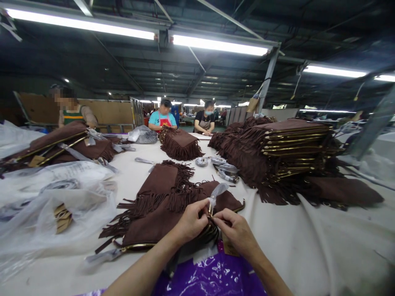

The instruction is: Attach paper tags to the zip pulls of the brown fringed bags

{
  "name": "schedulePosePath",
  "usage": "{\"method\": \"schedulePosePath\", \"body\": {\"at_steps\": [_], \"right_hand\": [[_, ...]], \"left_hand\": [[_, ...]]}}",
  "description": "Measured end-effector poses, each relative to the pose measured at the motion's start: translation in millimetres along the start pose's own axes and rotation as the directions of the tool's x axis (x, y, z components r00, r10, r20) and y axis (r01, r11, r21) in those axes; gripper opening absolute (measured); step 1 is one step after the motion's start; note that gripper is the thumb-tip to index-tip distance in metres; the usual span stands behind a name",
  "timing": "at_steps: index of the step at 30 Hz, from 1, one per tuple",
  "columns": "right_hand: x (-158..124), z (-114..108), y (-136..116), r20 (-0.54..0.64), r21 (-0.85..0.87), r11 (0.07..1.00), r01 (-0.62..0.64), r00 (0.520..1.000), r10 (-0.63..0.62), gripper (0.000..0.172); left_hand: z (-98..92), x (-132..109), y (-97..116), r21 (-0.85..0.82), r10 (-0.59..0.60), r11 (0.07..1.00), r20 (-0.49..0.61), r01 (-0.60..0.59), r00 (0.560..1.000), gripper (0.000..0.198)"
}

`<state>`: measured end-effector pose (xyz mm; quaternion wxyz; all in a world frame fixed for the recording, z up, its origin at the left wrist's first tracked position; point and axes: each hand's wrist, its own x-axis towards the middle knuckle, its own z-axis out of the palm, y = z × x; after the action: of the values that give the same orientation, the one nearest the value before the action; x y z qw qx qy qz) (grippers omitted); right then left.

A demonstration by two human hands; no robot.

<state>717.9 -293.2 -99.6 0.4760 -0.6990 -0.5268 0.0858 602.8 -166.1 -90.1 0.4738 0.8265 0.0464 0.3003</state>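
Observation:
A dark brown fringed bag [154, 226] with a gold zipper lies flat in front of me on the white table. Above its right part, my left hand [194, 221] is closed, thumb and fingers pinching a small gold metal clasp [210, 209] partly wrapped in clear plastic [219, 190]. From the other side, my right hand [237, 230] pinches the lower end of the same clasp with its fingertips. The exact joint between clasp and bag is hidden by my fingers. A tan tag [230, 247] hangs below my right hand. Purple plastic [212, 273] lies beneath my forearms.
A tall stack of brown fringed bags [293, 144] stands at right. Wrapped straps [224, 167] and another bag pile [180, 144] lie ahead. Clear plastic bags [61, 205] and more brown bags [61, 144] cover the left. Several people sit or stand beyond, including one person [163, 117].

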Motion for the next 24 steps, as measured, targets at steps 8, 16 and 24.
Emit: {"method": "schedulePosePath", "body": {"at_steps": [8,16,24], "right_hand": [[-1,-3,2,0.040,0.153,0.982,-0.113,0.993,0.108,0.022],[-1,-5,-19,-0.009,0.044,0.999,0.018,1.000,-0.017,0.018],[2,-1,-13,0.015,0.230,0.968,-0.097,0.995,0.096,0.022]], "left_hand": [[-13.2,3,-8,-0.653,-0.343,0.679,0.124,0.337,0.931,0.029],[-13.0,4,8,-0.843,-0.375,0.457,0.107,0.284,0.921,0.034],[-10.0,4,8,-0.685,-0.338,0.690,-0.015,0.236,0.941,0.035]]}}
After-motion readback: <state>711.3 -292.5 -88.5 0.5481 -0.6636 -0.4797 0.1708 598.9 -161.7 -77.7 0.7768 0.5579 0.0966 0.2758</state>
